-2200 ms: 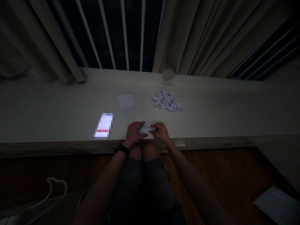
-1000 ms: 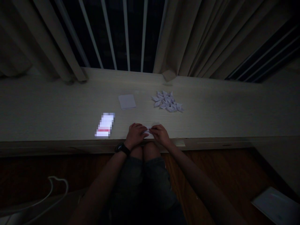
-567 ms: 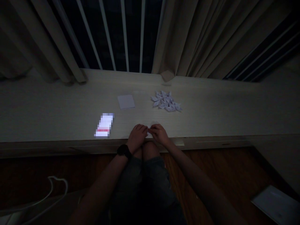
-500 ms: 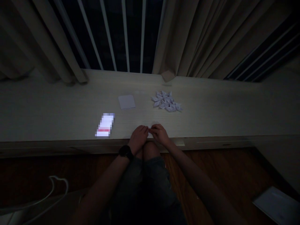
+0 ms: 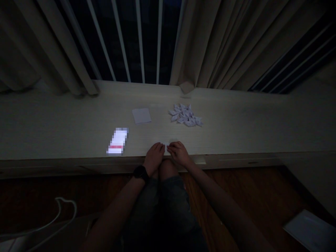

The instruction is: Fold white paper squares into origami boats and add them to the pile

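At the front edge of the pale sill, my left hand (image 5: 155,154) and my right hand (image 5: 179,152) meet over a small piece of white paper (image 5: 166,148). Fingers of both hands are closed on it, and most of the paper is hidden by them. Beyond my right hand lies a pile of small folded paper boats (image 5: 185,115). A neat stack of square white paper (image 5: 141,116) sits farther back, beyond my left hand. My left wrist wears a dark watch (image 5: 141,173).
A lit phone (image 5: 118,141) lies on the sill (image 5: 236,126) to the left. Curtains (image 5: 207,45) and a barred window (image 5: 131,42) stand behind. White cable (image 5: 75,206) loops at lower left, and a flat pale object (image 5: 311,227) rests on the floor at lower right.
My fingers have drawn slightly apart, so a bit more of the white paper shows between them. The view has shifted slightly; the pile, stack and phone stay put.
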Demonstrator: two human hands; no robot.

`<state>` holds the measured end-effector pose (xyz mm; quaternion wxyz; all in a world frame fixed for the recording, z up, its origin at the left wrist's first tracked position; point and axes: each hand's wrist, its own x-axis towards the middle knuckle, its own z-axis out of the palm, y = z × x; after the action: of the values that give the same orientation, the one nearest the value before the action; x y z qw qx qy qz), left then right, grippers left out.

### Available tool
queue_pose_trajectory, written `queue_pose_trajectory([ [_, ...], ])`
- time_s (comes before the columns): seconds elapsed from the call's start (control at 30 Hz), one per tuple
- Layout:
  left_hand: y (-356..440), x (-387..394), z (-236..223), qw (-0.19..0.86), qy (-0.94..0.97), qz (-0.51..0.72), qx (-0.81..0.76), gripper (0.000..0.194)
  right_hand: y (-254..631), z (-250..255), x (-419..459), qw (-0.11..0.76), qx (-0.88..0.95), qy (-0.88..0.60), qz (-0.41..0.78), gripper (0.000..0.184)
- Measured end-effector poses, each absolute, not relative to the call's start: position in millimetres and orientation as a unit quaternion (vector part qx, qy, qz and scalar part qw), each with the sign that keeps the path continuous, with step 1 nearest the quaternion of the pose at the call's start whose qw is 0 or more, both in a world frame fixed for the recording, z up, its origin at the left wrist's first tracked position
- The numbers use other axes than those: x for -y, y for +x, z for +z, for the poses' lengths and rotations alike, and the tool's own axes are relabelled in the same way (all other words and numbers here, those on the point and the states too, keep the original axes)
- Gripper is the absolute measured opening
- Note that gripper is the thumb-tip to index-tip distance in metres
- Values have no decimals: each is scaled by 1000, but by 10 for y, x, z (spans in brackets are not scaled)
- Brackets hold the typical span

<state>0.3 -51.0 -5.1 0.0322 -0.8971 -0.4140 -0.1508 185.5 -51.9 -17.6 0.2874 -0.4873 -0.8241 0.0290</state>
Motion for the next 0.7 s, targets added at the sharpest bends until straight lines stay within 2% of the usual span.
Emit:
queue_pose_trajectory([
  [0.3, -62, 501, -30, -8, -902, -139, 408, 40, 1938, -207, 728, 256, 842, -475, 4, 36],
  [0.7, -118, 621, 19, -31, -866, -192, 461, 41, 1971, -267, 763, 255, 832, -493, -14, 39],
])
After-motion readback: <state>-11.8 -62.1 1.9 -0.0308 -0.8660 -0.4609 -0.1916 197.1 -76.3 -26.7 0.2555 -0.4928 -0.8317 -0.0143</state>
